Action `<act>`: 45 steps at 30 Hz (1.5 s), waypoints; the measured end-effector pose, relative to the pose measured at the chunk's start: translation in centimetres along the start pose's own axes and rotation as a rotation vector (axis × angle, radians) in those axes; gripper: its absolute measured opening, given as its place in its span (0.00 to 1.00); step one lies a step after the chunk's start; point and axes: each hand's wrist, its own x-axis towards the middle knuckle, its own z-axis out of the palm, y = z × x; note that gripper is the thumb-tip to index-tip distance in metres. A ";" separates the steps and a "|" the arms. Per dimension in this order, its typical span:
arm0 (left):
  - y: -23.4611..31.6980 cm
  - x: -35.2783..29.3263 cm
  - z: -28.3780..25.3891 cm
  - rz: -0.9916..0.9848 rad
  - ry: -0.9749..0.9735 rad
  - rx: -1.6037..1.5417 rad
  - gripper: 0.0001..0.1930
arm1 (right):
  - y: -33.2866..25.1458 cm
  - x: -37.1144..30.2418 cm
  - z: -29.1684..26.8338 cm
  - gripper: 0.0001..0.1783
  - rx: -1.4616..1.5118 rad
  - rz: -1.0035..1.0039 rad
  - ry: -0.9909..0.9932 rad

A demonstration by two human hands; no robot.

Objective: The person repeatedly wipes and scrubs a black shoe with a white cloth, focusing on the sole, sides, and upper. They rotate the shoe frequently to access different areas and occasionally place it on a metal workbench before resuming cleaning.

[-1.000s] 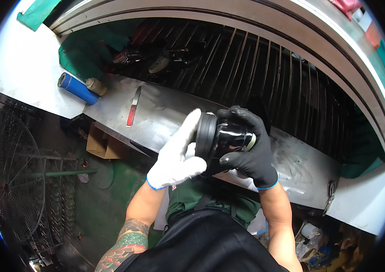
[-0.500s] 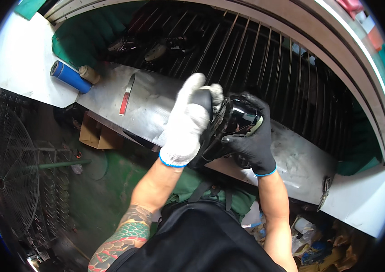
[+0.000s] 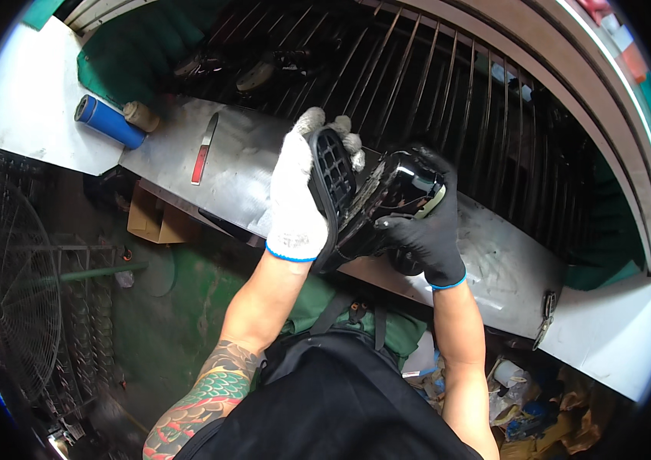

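A black rubber shoe sole with a raised grid on its inner face is held tilted in my left hand. That hand wears a white knit glove, its fingers curled around the sole's far end. Close beside it, a glossy black shoe upper sits in my black-gloved right hand, its rough, scuffed underside turned toward the sole. A narrow gap shows between sole and upper at the far end; nearer to me they overlap, and I cannot tell whether they touch.
Below my hands runs a metal ledge with a red-handled knife. A blue cylinder and a tan roll lie at its left. Beyond are metal rods and another dark shoe. A large fan stands at left.
My left hand has shifted slightly left and turned the sole, so its gridded inner face now shows. The shoe upper stays in my right hand, almost in the same place.
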 end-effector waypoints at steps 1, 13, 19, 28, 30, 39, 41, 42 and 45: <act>-0.2 0.0 -0.1 0.003 -0.003 0.071 0.30 | 0.1 0.0 -0.1 0.61 0.027 0.046 0.026; 1.2 0.1 -0.4 0.003 -0.368 0.648 0.45 | -0.8 0.3 1.6 0.58 -0.060 0.045 -0.005; 3.0 -0.7 0.2 -0.003 -0.403 0.805 0.44 | -1.1 -0.9 2.4 0.62 -0.204 -0.162 -0.086; 6.8 -5.1 1.8 0.102 -0.666 1.137 0.61 | -3.6 -2.3 2.0 0.42 -0.574 -0.559 -0.324; 6.7 -5.9 1.5 0.090 -0.613 1.059 0.54 | -4.3 -2.6 2.2 0.40 -0.664 -0.526 -0.383; 5.6 -10.0 1.4 0.406 -0.244 1.073 0.27 | -4.3 -5.5 4.5 0.34 -0.906 -0.393 -0.395; 5.7 -10.4 1.2 0.418 -0.249 1.063 0.25 | -3.9 -6.3 5.0 0.30 -0.905 -0.442 -0.369; 6.3 -10.7 0.5 0.399 -0.319 1.043 0.24 | -3.6 -6.4 5.0 0.29 -0.906 -0.490 -0.383; 6.7 -10.3 -0.4 0.367 -0.405 0.979 0.22 | -4.0 -5.3 4.8 0.28 -0.936 -0.545 -0.469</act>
